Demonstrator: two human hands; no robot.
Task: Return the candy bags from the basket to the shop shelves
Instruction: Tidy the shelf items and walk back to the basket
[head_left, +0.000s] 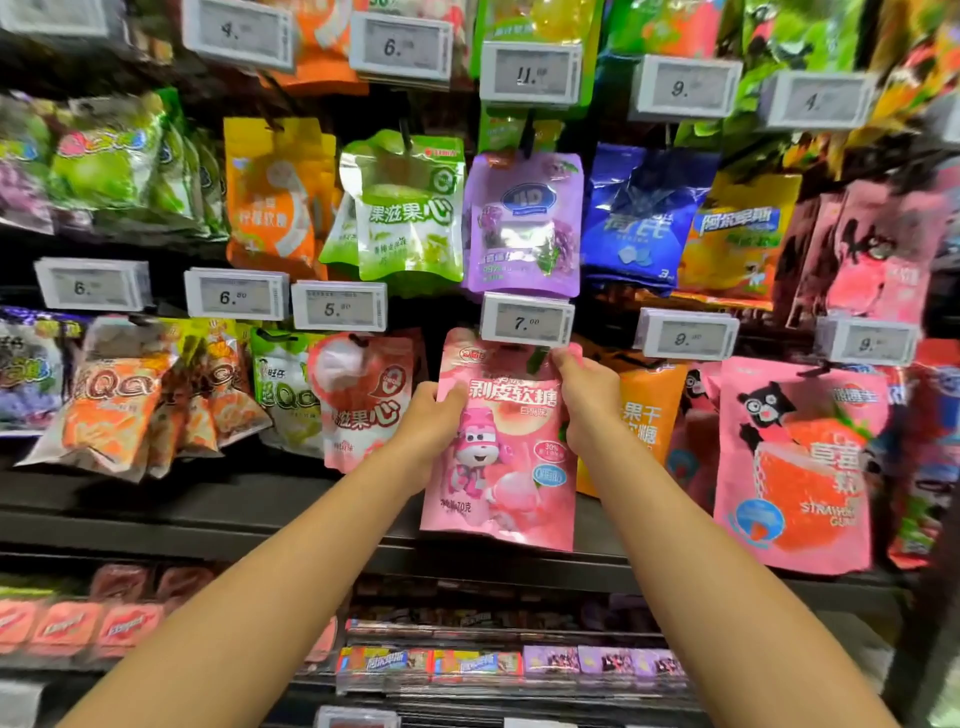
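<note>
Both hands hold one pink candy bag (498, 441) upright, long axis vertical. Left hand (428, 415) grips its left edge at mid-height, fingers curled behind. Right hand (584, 395) pinches the top right corner, fingertips just under the 7.00 price tag (527, 322). The hanging peg is hidden behind that tag, directly above the right hand, so the right hand is nearer. Judgement: the bag top must go up and back onto the peg
</note>
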